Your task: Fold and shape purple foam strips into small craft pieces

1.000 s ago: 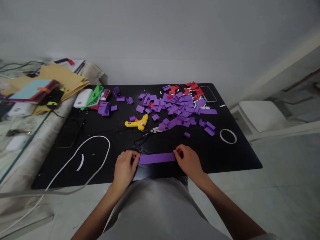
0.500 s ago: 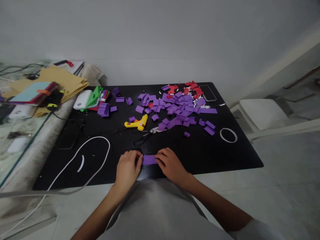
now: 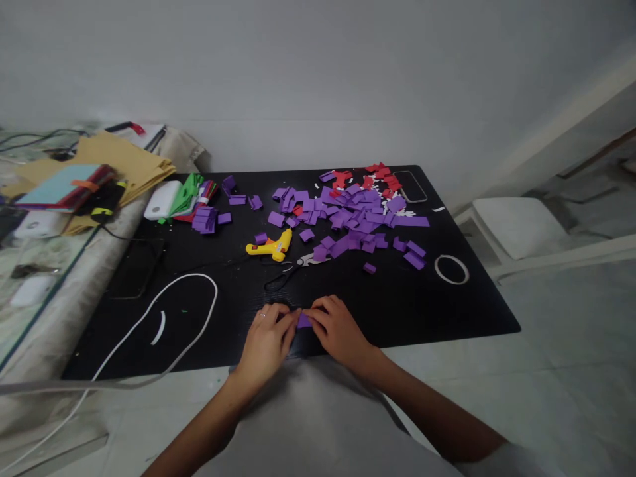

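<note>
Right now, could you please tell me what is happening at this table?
A person's left hand and right hand pinch a purple paper-like strip near the front edge of a black rectangular table; only a short part shows between them. Beyond, a yellow plastic glue gun lies untouched, and a loose heap of small purple paper-like pieces spreads to its right.

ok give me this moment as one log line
left hand: holding purple strip | right hand: holding same purple strip | yellow glue gun: lying on black table, untouched
</note>
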`<state>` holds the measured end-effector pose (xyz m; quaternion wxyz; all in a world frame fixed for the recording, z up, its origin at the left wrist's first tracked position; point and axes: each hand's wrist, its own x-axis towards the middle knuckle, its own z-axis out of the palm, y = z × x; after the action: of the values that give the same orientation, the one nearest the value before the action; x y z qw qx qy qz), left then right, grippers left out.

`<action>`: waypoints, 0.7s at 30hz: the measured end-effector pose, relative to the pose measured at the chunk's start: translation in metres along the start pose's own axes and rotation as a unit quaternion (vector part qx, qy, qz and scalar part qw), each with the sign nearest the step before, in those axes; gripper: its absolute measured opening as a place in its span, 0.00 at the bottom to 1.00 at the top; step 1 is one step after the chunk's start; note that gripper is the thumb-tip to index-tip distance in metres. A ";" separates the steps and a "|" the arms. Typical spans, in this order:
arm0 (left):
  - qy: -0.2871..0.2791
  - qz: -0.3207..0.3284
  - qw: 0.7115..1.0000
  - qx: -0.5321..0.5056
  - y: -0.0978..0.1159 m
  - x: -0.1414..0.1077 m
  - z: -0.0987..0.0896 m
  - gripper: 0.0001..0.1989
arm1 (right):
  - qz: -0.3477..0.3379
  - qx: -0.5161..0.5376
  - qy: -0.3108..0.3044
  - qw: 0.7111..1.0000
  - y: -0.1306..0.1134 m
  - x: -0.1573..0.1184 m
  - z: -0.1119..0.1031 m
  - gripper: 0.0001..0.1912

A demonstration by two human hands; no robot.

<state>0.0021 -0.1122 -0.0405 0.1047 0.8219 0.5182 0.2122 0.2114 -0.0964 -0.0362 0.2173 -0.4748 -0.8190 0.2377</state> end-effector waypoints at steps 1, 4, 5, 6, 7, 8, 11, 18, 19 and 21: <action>0.001 0.001 1.000 0.000 0.000 -0.001 0.000 0.12 | 0.000 0.000 0.001 1.000 0.000 0.000 0.000 0.13; 0.003 -0.003 1.000 -0.017 -0.001 -0.001 0.000 0.10 | 0.003 -0.002 0.003 1.000 -0.001 -0.001 -0.001 0.13; 0.003 -0.007 1.000 -0.024 -0.001 -0.001 0.000 0.10 | 0.005 -0.003 0.002 1.000 0.000 -0.001 -0.001 0.13; 0.002 -0.012 0.999 -0.032 -0.001 0.000 0.000 0.09 | 0.008 -0.004 0.003 1.000 0.000 0.000 -0.001 0.13; 0.001 -0.018 0.999 -0.041 -0.001 0.000 -0.001 0.08 | 0.011 -0.004 0.003 1.000 0.000 0.000 -0.001 0.12; -0.001 -0.025 0.998 -0.051 -0.001 0.001 -0.001 0.08 | 0.015 -0.004 0.003 1.000 0.001 0.001 -0.001 0.11; -0.011 -0.043 0.996 -0.072 -0.002 0.005 -0.001 0.07 | 0.031 0.003 -0.005 1.000 0.000 0.004 -0.002 0.09; -0.054 -0.066 0.994 -0.068 -0.004 0.017 0.000 0.04 | 0.084 -0.008 -0.079 0.993 -0.009 0.018 -0.012 0.07; -0.058 -0.066 0.994 -0.068 -0.004 0.019 0.000 0.04 | 0.092 -0.015 -0.092 0.991 -0.010 0.020 -0.013 0.06; -0.064 -0.063 0.993 -0.070 -0.005 0.021 -0.001 0.03 | 0.105 -0.024 -0.110 0.988 -0.013 0.024 -0.015 0.06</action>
<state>0.0052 -0.0912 -0.0366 0.2081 0.7902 0.5450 0.1879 0.2008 -0.0780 -0.0135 0.0878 -0.5344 -0.7890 0.2902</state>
